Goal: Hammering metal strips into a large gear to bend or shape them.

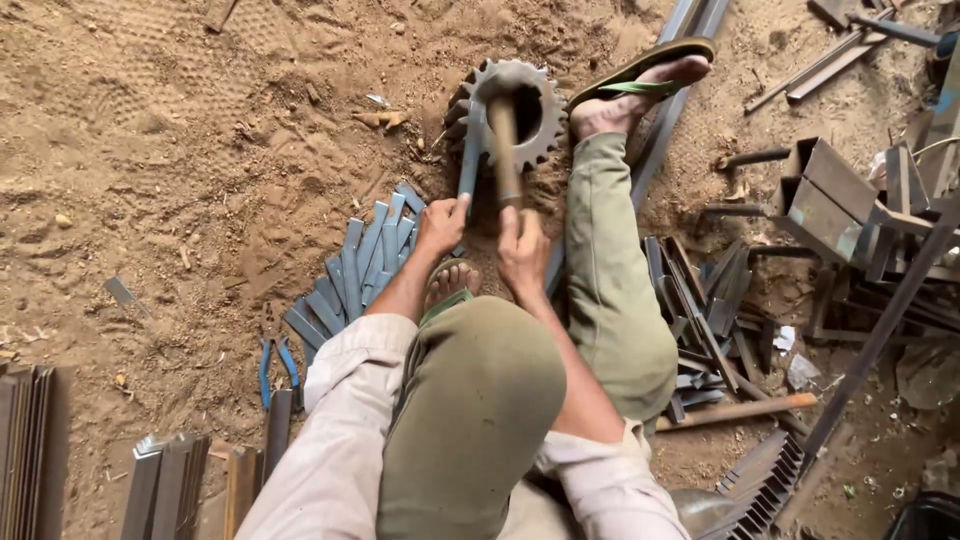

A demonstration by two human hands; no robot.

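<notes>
Near the middle of the frame, the person's right hand (pixel 522 250) has its fingers clamped around the wooden handle of a hammer (pixel 504 140), whose head rests against a large toothed steel gear (pixel 512 110) sitting in the sand at upper centre. Just left of it, the left hand (pixel 441 225) has its fingers closed on the lower end of a blue-grey metal strip (pixel 469 150) that stands against the gear.

Sandy ground (pixel 180 150) fills the upper left, marked with footprints. A fan of cut blue-grey metal pieces (pixel 355 270) lies left of the hands, with blue-handled pliers (pixel 275 360) below them. One leg in olive trousers stretches toward upper right, its foot in a green-strapped sandal (pixel 640 75) beside the gear. Angle-iron offcuts and square tubing (pixel 830 200) crowd the right side, and a second wooden handle (pixel 740 410) lies at lower right.

The bent knee hides the wrists and part of the other sandalled foot. Stacked strips at lower left are cut off by the edge.
</notes>
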